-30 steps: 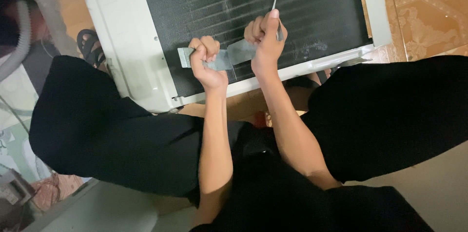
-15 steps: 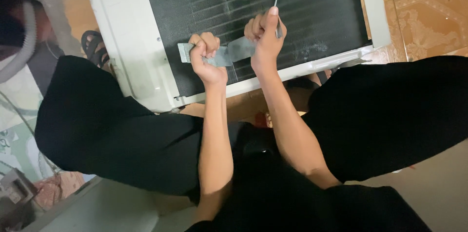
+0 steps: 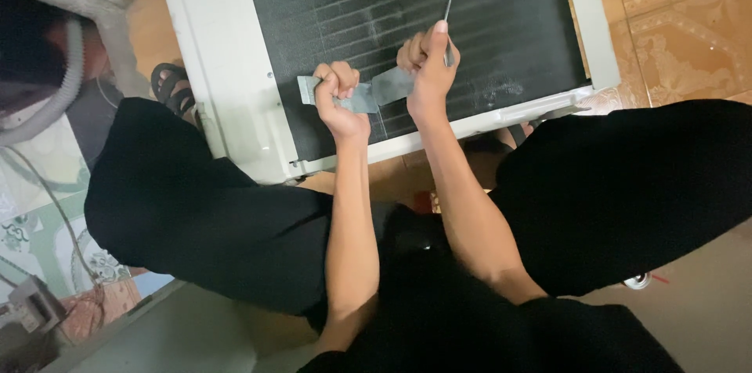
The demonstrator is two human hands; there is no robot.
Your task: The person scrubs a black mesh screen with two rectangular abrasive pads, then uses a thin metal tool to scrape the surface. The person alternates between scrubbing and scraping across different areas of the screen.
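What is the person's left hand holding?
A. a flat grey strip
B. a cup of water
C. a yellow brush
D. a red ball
A: the left hand is closed around a flat grey strip that lies across the dark finned panel, while the right hand grips a thin metal tool pointing up.

Two hands (image 3: 342,99) (one metal strip (image 3: 368,93))
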